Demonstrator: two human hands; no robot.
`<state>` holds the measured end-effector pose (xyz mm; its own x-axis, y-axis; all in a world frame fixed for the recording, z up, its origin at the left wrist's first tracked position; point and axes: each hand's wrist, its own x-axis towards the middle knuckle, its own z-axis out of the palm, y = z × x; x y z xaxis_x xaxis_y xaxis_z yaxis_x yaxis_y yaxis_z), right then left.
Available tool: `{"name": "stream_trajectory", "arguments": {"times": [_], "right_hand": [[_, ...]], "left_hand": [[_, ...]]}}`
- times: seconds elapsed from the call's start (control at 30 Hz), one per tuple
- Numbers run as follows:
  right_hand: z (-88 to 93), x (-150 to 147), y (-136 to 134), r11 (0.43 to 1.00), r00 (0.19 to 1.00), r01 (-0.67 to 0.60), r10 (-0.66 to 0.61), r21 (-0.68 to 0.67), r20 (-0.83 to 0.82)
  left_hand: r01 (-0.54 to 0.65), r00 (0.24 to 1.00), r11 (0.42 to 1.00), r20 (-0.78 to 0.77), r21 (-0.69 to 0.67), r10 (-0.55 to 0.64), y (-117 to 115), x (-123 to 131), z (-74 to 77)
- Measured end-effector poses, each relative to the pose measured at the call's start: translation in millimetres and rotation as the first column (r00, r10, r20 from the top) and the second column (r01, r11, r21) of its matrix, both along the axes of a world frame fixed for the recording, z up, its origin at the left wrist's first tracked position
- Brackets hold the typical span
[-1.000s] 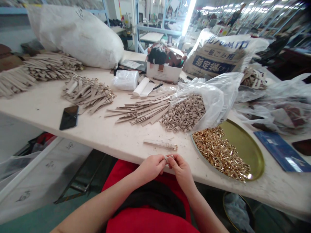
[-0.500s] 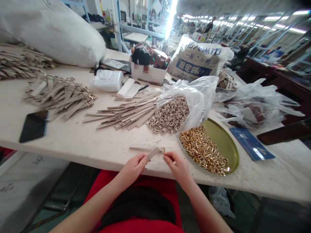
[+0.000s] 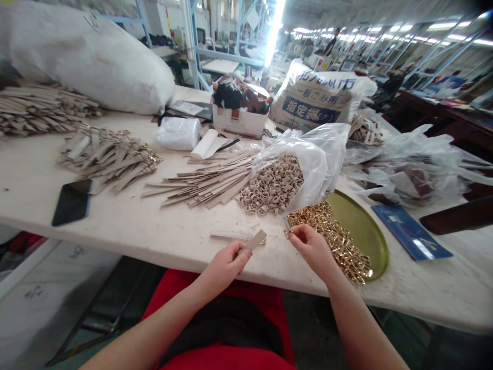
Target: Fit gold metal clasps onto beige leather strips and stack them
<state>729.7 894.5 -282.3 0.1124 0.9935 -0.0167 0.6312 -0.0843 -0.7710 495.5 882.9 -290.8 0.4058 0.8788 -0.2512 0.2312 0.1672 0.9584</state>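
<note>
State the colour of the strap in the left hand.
Greyish beige; the strap shows in the head view.

1. One round olive-gold metal tray (image 3: 364,226), with one heap of small gold metal fittings (image 3: 341,239), too many to count.
2. Two bare hands: the left hand (image 3: 221,270) left of the tray, the right hand (image 3: 314,254) at its near left edge.
3. One flat beige strip (image 3: 254,241) in the left; one gold fitting (image 3: 287,233) in the right.
4. One slim, pale, gold-ended strap (image 3: 228,235), left of the tray.
5. Three piles of beige strips, left of the tray: fanned pile (image 3: 208,182), gold-tipped pile (image 3: 111,156), outermost pile (image 3: 42,109); strips uncountable.
6. One heap of small beige rings (image 3: 273,185), uncountable, at the mouth of one clear plastic bag (image 3: 325,154), beyond the tray's left edge.
7. One black phone (image 3: 72,202), far left of the tray.
8. One flat blue packet (image 3: 412,234), just right of it.
</note>
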Motion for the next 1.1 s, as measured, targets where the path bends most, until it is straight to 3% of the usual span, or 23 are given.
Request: {"name": "stream_trajectory", "arguments": {"times": [0.07,0.17,0.37,0.53,0.7,0.83,0.93,1.03,1.1], "right_hand": [[4.3,-22.3,-10.1,0.986,0.919,-0.128,0.076,-0.111,-0.386],[4.8,-55.8,-23.3,0.948,0.758,-0.271,0.105,-0.164,-0.644],[-2.2,-88.6,-34.0,0.953,0.655,-0.259,0.054,-0.157,-0.754],[-8.0,-95.9,-39.6,0.900,0.393,-0.312,-0.171,-0.306,-0.904],[-23.0,-100.1,-40.1,0.886,0.208,-0.199,-0.379,-0.418,-0.902],[-25.1,-109.0,-37.0,0.927,0.216,-0.153,-0.306,-0.341,-0.927],[-21.7,-119.7,-36.8,0.955,0.211,-0.128,-0.239,-0.269,-0.948],[-20.5,-125.3,-39.1,0.964,0.187,-0.119,-0.215,-0.239,-0.958],[-21.1,-123.3,-41.3,0.963,0.257,-0.145,-0.186,-0.228,-0.948]], "left_hand": [[-0.004,1.000,0.999,0.015,0.044,0.004,2.7,2.4,13.4],[-0.003,1.000,0.995,0.025,0.099,0.000,3.3,2.5,28.7],[-0.023,0.999,0.997,0.045,0.079,0.020,-6.1,-4.3,29.7],[-0.069,0.996,0.994,0.067,0.079,0.064,-8.3,-9.0,23.1],[-0.108,0.993,0.984,-0.036,0.143,0.114,-12.2,-12.7,13.2],[-0.101,0.995,0.991,-0.010,0.085,0.103,-16.8,-5.0,0.9],[-0.154,0.987,0.981,-0.032,0.114,0.159,-17.6,1.1,-3.2],[-0.117,0.965,0.964,-0.204,0.238,0.167,-16.0,-0.8,-1.5],[-0.035,0.926,0.951,-0.348,0.308,0.147,-14.2,-5.5,0.5]]}}
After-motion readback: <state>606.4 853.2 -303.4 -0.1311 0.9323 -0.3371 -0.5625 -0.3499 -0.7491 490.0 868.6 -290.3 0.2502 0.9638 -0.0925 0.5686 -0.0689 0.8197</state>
